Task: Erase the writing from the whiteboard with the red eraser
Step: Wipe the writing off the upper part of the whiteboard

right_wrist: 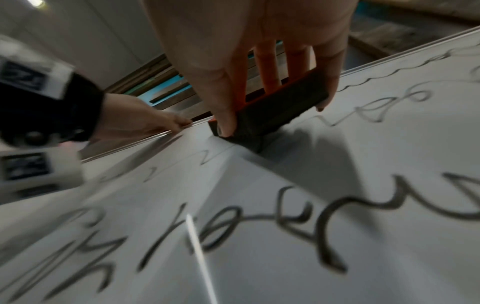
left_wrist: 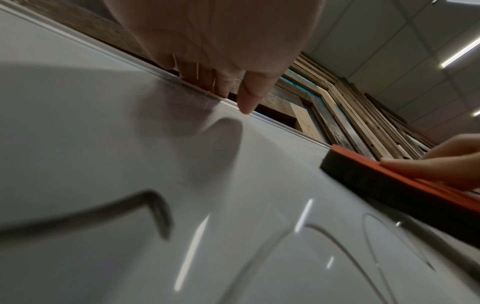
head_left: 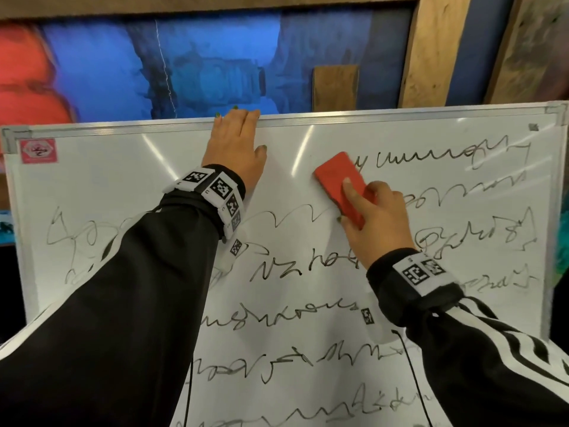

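Observation:
The whiteboard (head_left: pixel 101 183) fills the head view, covered in rows of black scribbled writing (head_left: pixel 277 317); its upper left part is wiped bare. My right hand (head_left: pixel 374 223) grips the red eraser (head_left: pixel 337 183), whose dark felt face lies flat on the board just left of the top line of writing. In the right wrist view the thumb and fingers clamp the eraser (right_wrist: pixel 275 102) by its sides. My left hand (head_left: pixel 235 143) rests on the board with its fingers hooked over the top frame edge (left_wrist: pixel 166 75). The left wrist view shows the eraser (left_wrist: pixel 384 183) at the right.
Behind the board stand a blue and red painted wall (head_left: pixel 123 66) and wooden beams (head_left: pixel 431 47). A pink sticker (head_left: pixel 38 151) marks the board's top left corner. Thin black cables (head_left: pixel 412 371) hang from both wrists across the board.

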Tool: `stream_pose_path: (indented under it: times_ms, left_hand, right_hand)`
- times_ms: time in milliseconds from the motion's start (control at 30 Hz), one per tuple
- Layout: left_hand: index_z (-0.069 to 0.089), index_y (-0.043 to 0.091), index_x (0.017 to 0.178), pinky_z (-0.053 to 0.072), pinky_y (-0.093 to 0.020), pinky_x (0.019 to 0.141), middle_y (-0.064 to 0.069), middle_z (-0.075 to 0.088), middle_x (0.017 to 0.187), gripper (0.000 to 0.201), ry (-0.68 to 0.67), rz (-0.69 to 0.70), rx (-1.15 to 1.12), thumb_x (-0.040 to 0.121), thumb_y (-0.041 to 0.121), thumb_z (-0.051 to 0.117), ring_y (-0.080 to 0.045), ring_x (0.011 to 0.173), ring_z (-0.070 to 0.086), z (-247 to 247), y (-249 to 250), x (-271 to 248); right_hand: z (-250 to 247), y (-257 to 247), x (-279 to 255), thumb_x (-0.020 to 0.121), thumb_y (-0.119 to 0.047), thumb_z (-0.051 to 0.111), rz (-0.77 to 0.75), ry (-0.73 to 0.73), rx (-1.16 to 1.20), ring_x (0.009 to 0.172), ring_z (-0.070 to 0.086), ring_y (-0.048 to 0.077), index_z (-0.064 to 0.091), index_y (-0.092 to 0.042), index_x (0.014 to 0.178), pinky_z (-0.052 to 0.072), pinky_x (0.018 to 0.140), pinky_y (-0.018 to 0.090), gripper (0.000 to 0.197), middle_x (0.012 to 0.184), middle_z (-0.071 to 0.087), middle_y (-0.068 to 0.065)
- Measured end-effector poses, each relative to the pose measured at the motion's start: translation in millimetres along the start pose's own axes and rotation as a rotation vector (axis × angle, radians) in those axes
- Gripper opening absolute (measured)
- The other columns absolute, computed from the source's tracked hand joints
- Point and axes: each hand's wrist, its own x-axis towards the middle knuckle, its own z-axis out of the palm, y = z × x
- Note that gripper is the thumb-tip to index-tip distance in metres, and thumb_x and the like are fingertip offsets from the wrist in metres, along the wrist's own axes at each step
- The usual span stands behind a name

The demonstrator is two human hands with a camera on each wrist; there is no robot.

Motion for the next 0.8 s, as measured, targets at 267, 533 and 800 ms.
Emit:
stream_pose_path:
  times_ms: [267, 533, 800]
  left_hand:
    - [0.026, 0.012, 0.144, 0.002, -0.037, 0.115, -0.008, 0.03, 0.145, 0.056, -0.038, 0.011, 0.026, 0.093, 0.026, 0.045, -0.025, 0.137, 0.02, -1.4, -3.4, 0.6]
    - [0.029, 0.01, 0.142, 0.001, -0.037, 0.115, -0.008, 0.033, 0.144, 0.055, -0.042, 0.003, 0.0, 0.092, 0.025, 0.045, -0.026, 0.137, 0.02, -3.1, -1.8, 1.8]
    - [0.029, 0.011, 0.142, 0.001, -0.038, 0.115, -0.007, 0.033, 0.143, 0.054, -0.068, 0.008, 0.014, 0.093, 0.026, 0.044, -0.025, 0.136, 0.022, -8.1, -2.4, 1.9]
  right_hand:
    - [-1.3, 14.3, -11.8, 0.075, -0.014, 0.073, 0.112, 0.071, -0.006, 0.095, 0.046, 0.037, 0.054, -0.019, 0.131, 0.045, 0.078, 0.046, 0.06, 0.111, 0.052, 0.019]
    - [22.6, -48.2, 5.4, 0.073, -0.018, 0.074, -0.112, -0.062, 0.052, 0.091, 0.049, 0.037, 0.054, -0.019, 0.131, 0.045, 0.074, 0.045, 0.061, 0.111, 0.054, 0.018]
    - [16.1, -44.8, 9.8, 0.074, -0.019, 0.073, -0.107, -0.073, -0.007, 0.093, 0.05, 0.037, 0.054, -0.02, 0.13, 0.044, 0.074, 0.044, 0.06, 0.112, 0.054, 0.017]
